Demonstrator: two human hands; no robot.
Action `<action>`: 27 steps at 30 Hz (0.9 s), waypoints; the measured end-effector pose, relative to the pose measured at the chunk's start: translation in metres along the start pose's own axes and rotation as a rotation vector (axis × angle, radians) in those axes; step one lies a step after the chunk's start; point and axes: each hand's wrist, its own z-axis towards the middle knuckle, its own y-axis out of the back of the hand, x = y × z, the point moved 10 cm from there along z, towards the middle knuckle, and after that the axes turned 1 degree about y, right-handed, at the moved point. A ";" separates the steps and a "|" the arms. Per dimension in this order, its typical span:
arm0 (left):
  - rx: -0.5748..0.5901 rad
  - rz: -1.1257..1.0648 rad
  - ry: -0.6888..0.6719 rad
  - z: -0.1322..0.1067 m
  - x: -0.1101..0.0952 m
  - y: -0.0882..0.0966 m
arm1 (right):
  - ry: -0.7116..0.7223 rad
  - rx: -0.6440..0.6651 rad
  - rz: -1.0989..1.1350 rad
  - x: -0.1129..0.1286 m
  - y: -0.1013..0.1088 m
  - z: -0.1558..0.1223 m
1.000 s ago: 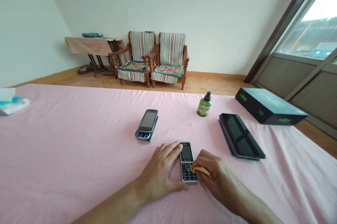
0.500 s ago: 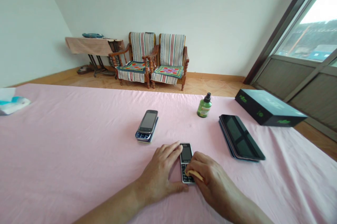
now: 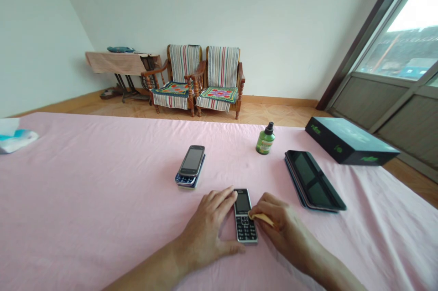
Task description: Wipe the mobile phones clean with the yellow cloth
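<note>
A black keypad phone (image 3: 244, 222) lies flat on the pink sheet (image 3: 102, 200). My left hand (image 3: 205, 229) rests against its left edge, with fingertips near the screen and the thumb near the bottom corner. From the right, my right hand (image 3: 277, 229) pinches a small yellow cloth (image 3: 263, 219), pressing its tip on the phone just below the screen. A second phone (image 3: 190, 165), with a slid-out blue keypad, lies farther ahead. Neither hand touches it.
A green spray bottle (image 3: 265, 141) stands ahead of my hands. To the right lie a black tablet in a case (image 3: 313, 181) and a dark box (image 3: 349, 147). A tissue pack (image 3: 15, 141) sits at the far left. Beyond the sheet stand two wooden armchairs (image 3: 205, 79).
My right hand slid left over the keypad, then back right, uncovering the keys. The cloth is again near the phone's right side, below the screen. My left hand stays in place.
</note>
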 end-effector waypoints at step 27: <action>0.017 0.028 0.023 0.002 0.001 -0.002 | -0.064 0.048 -0.148 0.011 -0.013 -0.008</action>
